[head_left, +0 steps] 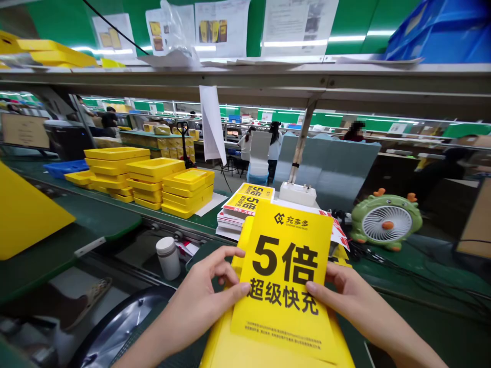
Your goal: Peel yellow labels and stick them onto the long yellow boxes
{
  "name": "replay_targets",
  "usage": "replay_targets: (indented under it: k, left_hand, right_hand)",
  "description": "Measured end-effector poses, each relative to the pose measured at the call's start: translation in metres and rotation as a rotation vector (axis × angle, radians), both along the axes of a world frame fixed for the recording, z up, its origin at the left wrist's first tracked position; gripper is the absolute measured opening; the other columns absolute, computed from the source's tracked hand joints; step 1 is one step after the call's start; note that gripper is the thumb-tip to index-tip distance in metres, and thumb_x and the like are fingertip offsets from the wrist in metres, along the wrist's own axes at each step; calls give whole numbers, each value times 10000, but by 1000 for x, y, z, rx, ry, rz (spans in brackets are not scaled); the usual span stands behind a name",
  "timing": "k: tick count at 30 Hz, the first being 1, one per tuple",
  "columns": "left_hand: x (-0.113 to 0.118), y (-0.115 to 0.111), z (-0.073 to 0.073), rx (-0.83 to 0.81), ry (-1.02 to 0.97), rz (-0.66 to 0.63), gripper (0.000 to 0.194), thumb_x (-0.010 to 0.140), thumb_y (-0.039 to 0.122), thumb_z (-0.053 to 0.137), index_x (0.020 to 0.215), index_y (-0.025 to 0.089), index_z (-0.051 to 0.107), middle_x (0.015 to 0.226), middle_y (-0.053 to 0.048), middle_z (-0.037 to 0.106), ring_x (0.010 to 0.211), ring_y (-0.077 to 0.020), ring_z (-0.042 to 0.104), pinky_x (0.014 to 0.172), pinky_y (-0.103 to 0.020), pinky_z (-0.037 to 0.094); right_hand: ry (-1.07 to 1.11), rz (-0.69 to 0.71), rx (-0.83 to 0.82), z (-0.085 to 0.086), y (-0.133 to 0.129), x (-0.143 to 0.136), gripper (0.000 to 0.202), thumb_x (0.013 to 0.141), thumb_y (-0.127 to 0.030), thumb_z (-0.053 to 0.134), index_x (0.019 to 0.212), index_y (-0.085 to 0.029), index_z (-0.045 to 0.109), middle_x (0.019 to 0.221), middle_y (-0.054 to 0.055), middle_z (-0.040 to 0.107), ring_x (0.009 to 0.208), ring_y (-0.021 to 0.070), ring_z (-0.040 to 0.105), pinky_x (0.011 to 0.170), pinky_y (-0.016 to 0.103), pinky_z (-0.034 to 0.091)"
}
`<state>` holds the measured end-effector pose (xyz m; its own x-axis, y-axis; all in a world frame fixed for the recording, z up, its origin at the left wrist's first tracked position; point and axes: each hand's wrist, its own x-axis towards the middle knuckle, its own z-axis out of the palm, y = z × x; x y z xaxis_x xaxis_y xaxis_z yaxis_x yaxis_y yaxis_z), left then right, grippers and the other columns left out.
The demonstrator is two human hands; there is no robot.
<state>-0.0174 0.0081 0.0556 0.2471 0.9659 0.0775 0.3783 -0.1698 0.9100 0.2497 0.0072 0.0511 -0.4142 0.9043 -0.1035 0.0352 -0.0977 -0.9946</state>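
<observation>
Left hand [207, 291] and right hand [347, 292] each have a closed grip on a thin, rectangular yellow sheet [284, 273] over a smooth yellow case [226, 345].

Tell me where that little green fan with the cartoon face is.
In the head view, the green fan sits on the right side, beyond the person's right hand, with dark cables beside its base.

Yellow printed sheet [286, 271] between left hand [209, 291] and right hand [345, 291].
</observation>
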Motion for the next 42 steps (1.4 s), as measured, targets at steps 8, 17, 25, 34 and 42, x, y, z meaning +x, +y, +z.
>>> replay_targets:
  k: [8,17,25,34,42]
  left_hand:
    - [0,4,-2,-29,13,0,322,788,384,621,1055,232,523,848,27,604,959,-180,540,823,-301,376]
    - [3,5,0,-36,-2,-10,384,777,364,616,1115,222,499,792,27,607,991,-194,554,829,-300,395]
    - [1,5,-2,-14,36,-12,362,785,362,615,1108,232,514,856,22,632,1036,-198,540,852,-323,368]
    - [2,5,-1,-19,34,-6,398,786,370,614,1142,230,504,1065,-18,642,1076,-207,534,859,-329,371]
    - [3,5,0,11,30,-6,171,778,348,615,851,198,578,993,-12,644,1057,-203,536,867,-317,375]
  right_hand:
    - [1,-20,16,0,2,-2,299,820,-347,656,1098,-241,629,1149,57,656,967,228,654,864,371,571]
    - [6,-24,23,-1,2,0,299,813,-346,663,1089,-235,632,1136,61,662,956,224,658,854,362,574]
    - [-9,-28,32,-4,4,1,268,810,-355,664,1050,-238,644,1129,54,665,953,227,658,846,363,576]
    - [-13,-39,38,-4,3,1,262,809,-359,663,1039,-235,644,1135,52,661,975,234,650,853,362,571]
    - [-20,-35,65,-3,2,1,253,810,-367,659,1023,-231,647,1127,49,665,970,228,653,836,337,572]
